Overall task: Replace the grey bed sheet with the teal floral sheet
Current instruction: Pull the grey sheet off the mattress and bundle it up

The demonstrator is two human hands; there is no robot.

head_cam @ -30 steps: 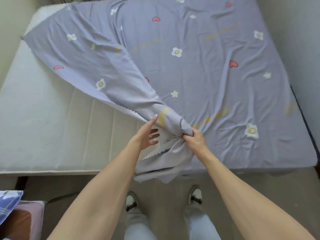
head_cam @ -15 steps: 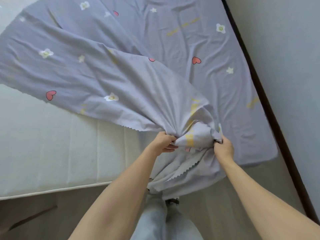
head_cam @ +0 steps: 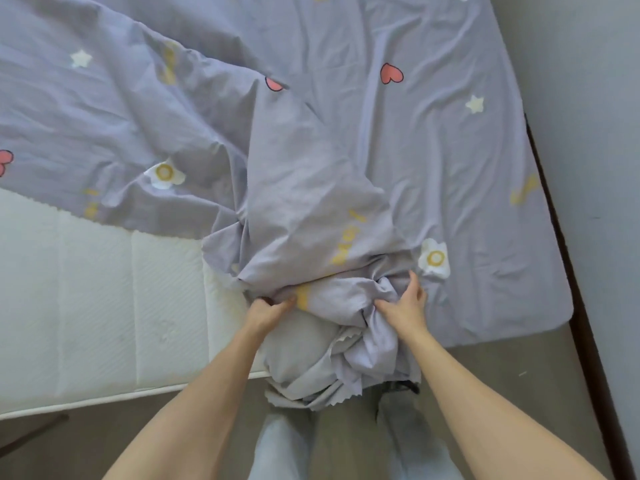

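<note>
- The grey bed sheet (head_cam: 311,140), printed with hearts, stars and flowers, lies partly on the mattress (head_cam: 104,289); its left part is folded over toward the middle, and a bunch of it hangs over the near edge of the bed.
- The left hand (head_cam: 268,310) grasps the bunch on its left side, with the fingers curled into the cloth.
- The right hand (head_cam: 403,306) grasps the bunch on its right side, with the fingers and thumb dug into the folds.
- The white mattress is bare at the near left; the right part and the far part of it are covered by the sheet.
- The floor (head_cam: 502,368) shows below the bed, and a wall (head_cam: 588,98) stands just beside the right edge.
- In my judgement the task is in its first part: the grey sheet is perhaps half gathered and must yet come fully off the bed.
- The teal floral sheet is not in view, so to spread it is all left to do.
</note>
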